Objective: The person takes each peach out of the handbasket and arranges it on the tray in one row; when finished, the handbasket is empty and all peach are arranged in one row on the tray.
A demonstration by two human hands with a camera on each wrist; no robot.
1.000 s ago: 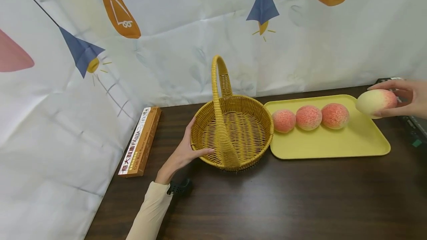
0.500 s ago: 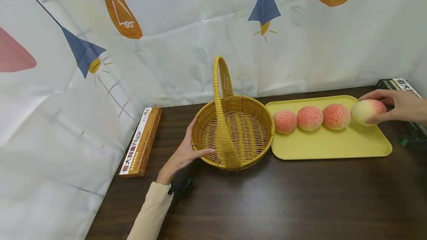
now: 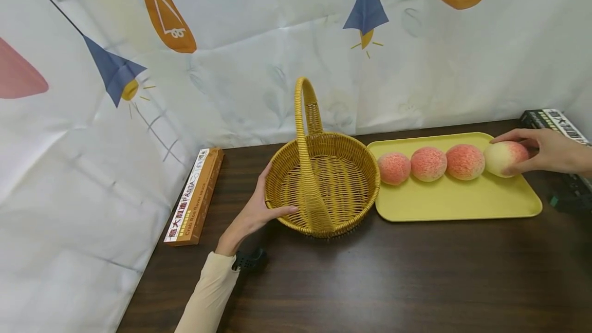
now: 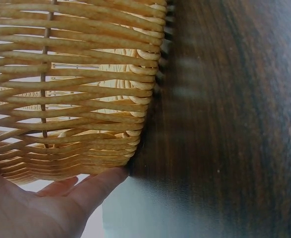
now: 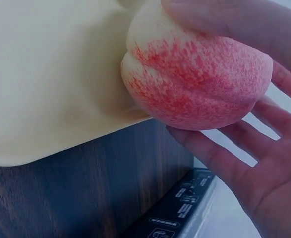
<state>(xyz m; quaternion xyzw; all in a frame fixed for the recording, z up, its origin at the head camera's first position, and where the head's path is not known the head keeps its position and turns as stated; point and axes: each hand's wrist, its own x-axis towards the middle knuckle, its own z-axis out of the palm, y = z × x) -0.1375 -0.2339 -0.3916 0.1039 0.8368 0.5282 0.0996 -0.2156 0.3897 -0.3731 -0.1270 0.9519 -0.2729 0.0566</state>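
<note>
A round yellow wicker basket (image 3: pixel 347 181) with a tall arched handle stands upright on the table. My left hand (image 3: pixel 250 216) holds its left side, thumb over the rim and fingers along the outer wall; the left wrist view shows the fingers against the weave (image 4: pixel 81 99). At the right, my right hand (image 3: pixel 552 150) grips a pale peach (image 3: pixel 498 159) with a red blush between thumb and fingers. That peach sits at the right end of a row on a yellow tray (image 3: pixel 455 202), beside three pinker peaches (image 3: pixel 465 162). In the right wrist view the peach (image 5: pixel 195 79) hides part of the tray.
An orange and white pasta box (image 3: pixel 194 197) lies left of the basket. A dark box (image 3: pixel 557 123) lies at the right, partly behind my right hand. A printed white cloth (image 3: pixel 231 66) hangs behind the dark wooden table (image 3: pixel 370 281).
My right hand has brought the pale peach left and down from beyond the tray's right edge to the end of the row. The left hand and basket have stayed put.
</note>
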